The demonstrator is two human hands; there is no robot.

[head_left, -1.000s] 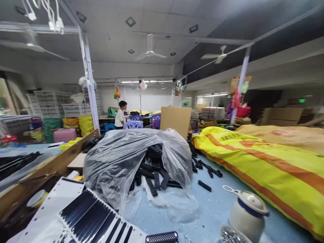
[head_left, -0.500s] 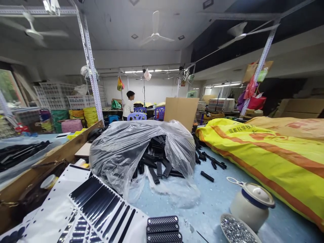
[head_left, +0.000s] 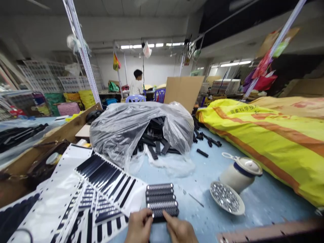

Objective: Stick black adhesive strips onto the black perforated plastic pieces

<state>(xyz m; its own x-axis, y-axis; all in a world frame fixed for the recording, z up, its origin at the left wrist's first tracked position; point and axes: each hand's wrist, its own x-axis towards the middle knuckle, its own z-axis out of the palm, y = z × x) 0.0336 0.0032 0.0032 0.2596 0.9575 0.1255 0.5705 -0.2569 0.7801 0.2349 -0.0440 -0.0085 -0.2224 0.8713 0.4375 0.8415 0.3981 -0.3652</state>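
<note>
A row of black textured bars with small silver dots at their ends lies on the blue table in front of me. At the left end of the nearest bar, my left hand is closed, thumb and index finger pinched on it. My right hand is closed too, its index finger pressed along the right part of that bar and the other fingers curled under. White sheets with black strips on them spread out to the left of the bars. A thin dark rod lies to the right.
A dish of small silver pieces stands right, beside a lidded pot. Behind is a plastic bag spilling black parts. A yellow sack covers the right side; a wooden board edges the left. A person stands far back.
My view has tilted downward, so the table things sit higher in the picture. Both my hands have come into view at the nearest black bar.
</note>
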